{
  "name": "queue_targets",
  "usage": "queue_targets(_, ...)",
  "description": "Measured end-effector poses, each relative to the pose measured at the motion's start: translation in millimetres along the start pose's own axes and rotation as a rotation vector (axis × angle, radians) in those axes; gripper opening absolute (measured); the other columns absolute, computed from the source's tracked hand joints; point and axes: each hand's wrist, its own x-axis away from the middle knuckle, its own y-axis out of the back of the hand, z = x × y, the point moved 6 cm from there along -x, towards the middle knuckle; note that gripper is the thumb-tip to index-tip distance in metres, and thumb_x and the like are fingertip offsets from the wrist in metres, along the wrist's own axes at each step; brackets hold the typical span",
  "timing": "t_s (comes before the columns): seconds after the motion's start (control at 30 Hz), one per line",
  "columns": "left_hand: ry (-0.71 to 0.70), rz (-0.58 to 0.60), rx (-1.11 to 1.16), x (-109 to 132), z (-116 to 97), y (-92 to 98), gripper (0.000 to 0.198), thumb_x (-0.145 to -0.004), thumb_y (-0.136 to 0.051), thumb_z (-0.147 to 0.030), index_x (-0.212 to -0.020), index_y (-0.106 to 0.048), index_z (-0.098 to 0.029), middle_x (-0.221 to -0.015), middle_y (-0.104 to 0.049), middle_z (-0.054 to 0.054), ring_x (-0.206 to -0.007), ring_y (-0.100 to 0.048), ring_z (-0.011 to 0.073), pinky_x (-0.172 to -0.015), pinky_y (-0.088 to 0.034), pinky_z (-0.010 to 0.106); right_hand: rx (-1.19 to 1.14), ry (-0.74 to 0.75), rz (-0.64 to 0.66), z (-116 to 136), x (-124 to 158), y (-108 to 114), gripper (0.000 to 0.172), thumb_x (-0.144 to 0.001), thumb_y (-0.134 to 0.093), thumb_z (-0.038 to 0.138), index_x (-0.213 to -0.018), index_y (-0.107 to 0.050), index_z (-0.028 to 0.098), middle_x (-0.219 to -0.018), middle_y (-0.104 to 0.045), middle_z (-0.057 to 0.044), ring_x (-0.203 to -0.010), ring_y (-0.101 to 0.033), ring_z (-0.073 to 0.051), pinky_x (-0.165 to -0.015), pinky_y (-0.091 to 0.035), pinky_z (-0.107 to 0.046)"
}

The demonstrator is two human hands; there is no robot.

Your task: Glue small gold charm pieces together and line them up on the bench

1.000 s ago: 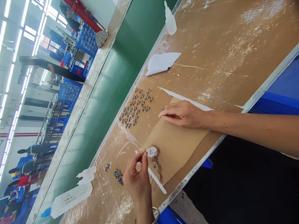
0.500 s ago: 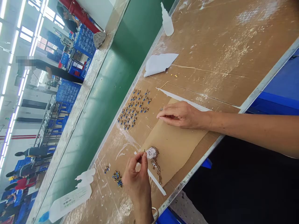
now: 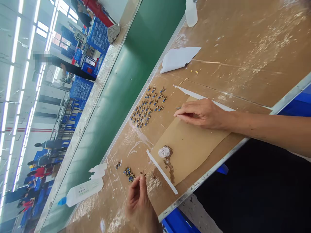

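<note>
My left hand (image 3: 142,202) is pinched at the fingertips on a small dark metal piece (image 3: 143,174), too small to make out fully. Just beyond it lies a pile of small blue and gold figure-shaped pieces (image 3: 129,174), with a few loose pieces (image 3: 118,165) close by. My right hand (image 3: 201,114) is closed above a brown paper sheet (image 3: 191,145), and a short grey tip (image 3: 178,107) pokes out past the fingers; the rest is hidden. On the sheet sits a round white blob (image 3: 164,152) with a wet brownish smear. Many similar pieces (image 3: 147,108) stand spread out in rows.
White bottles (image 3: 98,171) and a large bottle with a blue cap (image 3: 82,192) lie at the lower left. Another bottle (image 3: 191,14) and white paper (image 3: 179,58) are farther up. A green strip (image 3: 136,55) borders the table. People work among blue crates (image 3: 81,89).
My left hand has moved from the white blob toward the pile, with a small piece in its fingertips. My right hand holds its pose; the whole view has shifted.
</note>
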Motion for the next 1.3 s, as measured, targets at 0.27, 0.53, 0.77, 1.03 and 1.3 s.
queue_targets(0.27, 0.171, 0.006, -0.035, 17, 63, 13.3, 0.036, -0.063, -0.074, -0.049, -0.082, -0.071, -0.018, -0.079, -0.07, 0.002, -0.079, -0.063, 0.0165, -0.074, -0.052, 0.027, 0.028, -0.084, 0.032, -1, 2, -5, 0.022, -0.09, -0.041, 0.031, -0.083, -0.062, 0.027, -0.07, -0.062, 0.002, -0.058, -0.05, -0.012, -0.056, -0.043, -0.031)
queue_targets(0.53, 0.094, 0.026, -0.027, 15, 62, 3.6, 0.033, -0.061, -0.074, -0.047, -0.078, -0.071, -0.018, -0.076, -0.07, 0.002, -0.074, -0.063, 0.0152, -0.07, -0.052, 0.026, 0.061, -0.082, 0.029, -3, 3, -6, 0.021, -0.09, -0.044, 0.03, -0.083, -0.063, 0.027, -0.071, -0.063, 0.001, -0.059, -0.053, -0.014, -0.057, -0.043, -0.033)
queue_targets(0.77, 0.109, 0.061, -0.065, 12, 67, 3.1, 0.033, -0.063, -0.074, -0.047, -0.081, -0.071, -0.02, -0.075, -0.07, -0.001, -0.073, -0.061, 0.0129, -0.069, -0.048, 0.023, 0.098, -0.071, 0.036, 1, 2, -5, 0.021, -0.091, -0.044, 0.027, -0.083, -0.063, 0.024, -0.072, -0.064, 0.0, -0.059, -0.052, -0.012, -0.058, -0.044, -0.03)
queue_targets(1.03, 0.08, 0.058, -0.136, 10, 60, 2.5, 0.031, -0.061, -0.074, -0.047, -0.078, -0.071, -0.021, -0.071, -0.069, -0.002, -0.07, -0.06, 0.0131, -0.069, -0.046, 0.025, 0.08, -0.025, 0.015, 0, 1, -3, 0.018, -0.09, -0.047, 0.022, -0.082, -0.064, 0.02, -0.071, -0.064, 0.0, -0.059, -0.051, -0.01, -0.058, -0.042, -0.025)
queue_targets(1.3, 0.072, 0.097, -0.181, 8, 58, 1.2, 0.032, -0.063, -0.072, -0.048, -0.078, -0.072, -0.021, -0.075, -0.07, 0.0, -0.074, -0.061, 0.0155, -0.074, -0.046, 0.028, 0.102, 0.025, -0.04, 0, 1, -1, 0.016, -0.087, -0.051, 0.02, -0.079, -0.064, 0.02, -0.066, -0.063, 0.002, -0.053, -0.049, -0.008, -0.053, -0.041, -0.023)
